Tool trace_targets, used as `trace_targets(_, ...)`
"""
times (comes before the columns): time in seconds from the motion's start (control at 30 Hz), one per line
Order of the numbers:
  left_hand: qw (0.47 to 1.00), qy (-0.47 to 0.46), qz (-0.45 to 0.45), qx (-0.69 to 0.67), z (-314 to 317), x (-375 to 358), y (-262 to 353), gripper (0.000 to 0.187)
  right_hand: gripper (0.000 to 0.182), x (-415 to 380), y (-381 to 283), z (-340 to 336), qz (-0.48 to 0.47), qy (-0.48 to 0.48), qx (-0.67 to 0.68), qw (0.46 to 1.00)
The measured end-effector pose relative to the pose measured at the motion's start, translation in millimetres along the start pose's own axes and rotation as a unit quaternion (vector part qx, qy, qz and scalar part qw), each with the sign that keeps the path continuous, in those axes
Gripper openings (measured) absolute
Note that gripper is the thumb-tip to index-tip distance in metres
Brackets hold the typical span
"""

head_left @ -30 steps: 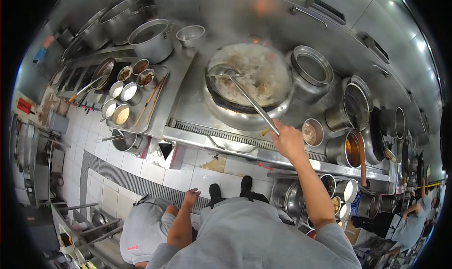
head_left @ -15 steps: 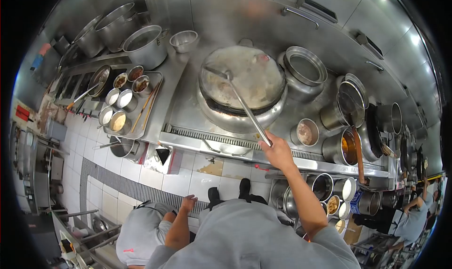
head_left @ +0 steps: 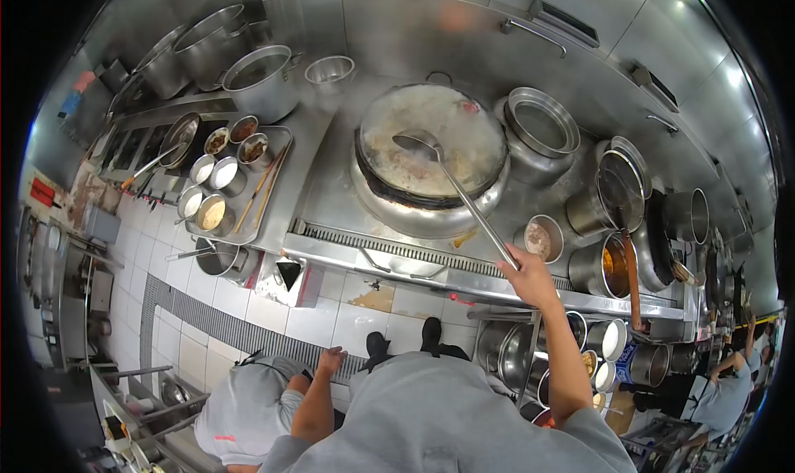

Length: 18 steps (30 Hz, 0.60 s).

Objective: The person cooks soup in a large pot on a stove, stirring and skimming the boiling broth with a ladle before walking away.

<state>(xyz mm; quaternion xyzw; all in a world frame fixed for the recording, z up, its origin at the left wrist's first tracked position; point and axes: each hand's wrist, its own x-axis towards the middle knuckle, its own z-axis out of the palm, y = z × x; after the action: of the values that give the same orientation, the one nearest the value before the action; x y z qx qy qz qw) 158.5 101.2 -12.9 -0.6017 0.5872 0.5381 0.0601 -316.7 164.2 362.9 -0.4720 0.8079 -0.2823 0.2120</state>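
My right hand (head_left: 530, 276) is closed around the end of a long-handled metal ladle (head_left: 470, 198). The ladle reaches over a wide wok (head_left: 362, 154) filled with pale, cloudy, steaming liquid. Its bowl is tilted at the liquid's surface, near the wok's middle; a small red piece shows at the far right side. Down by my side, away from the stove, my left hand (head_left: 331, 359) hangs with loosely bent fingers and nothing visible in it. Just beyond my right hand stands a metal pot (head_left: 542, 239) with pinkish-brown contents.
A tray (head_left: 258, 224) of filled metal bowls stands at left, with a large stockpot (head_left: 258, 84) behind. Right of the wok are a lidded pot (head_left: 542, 121) and a pot of orange liquid (head_left: 598, 266). A person (head_left: 248, 411) is close on my left; another (head_left: 725, 390) is far right.
My right hand has moved right and slightly toward me with the ladle. The ladle's bowl has shifted right and turned within the wok. My left hand has hardly moved.
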Motion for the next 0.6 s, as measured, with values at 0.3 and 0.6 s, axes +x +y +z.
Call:
trace_targets(0.3,0.996,-0.009,0.09,-0.005,9.8,19.3,-33.6,0.05,0.043,-53.7,-30.4,-33.1,0.101,-0.043,-0.016,0.994)
trace_targets(0.6,0.993,-0.007,0.011,-0.116,-4.1,16.1,22.6,0.047,0.038,-48.1,-26.4,15.6,0.068,-0.006,-0.034,0.997)
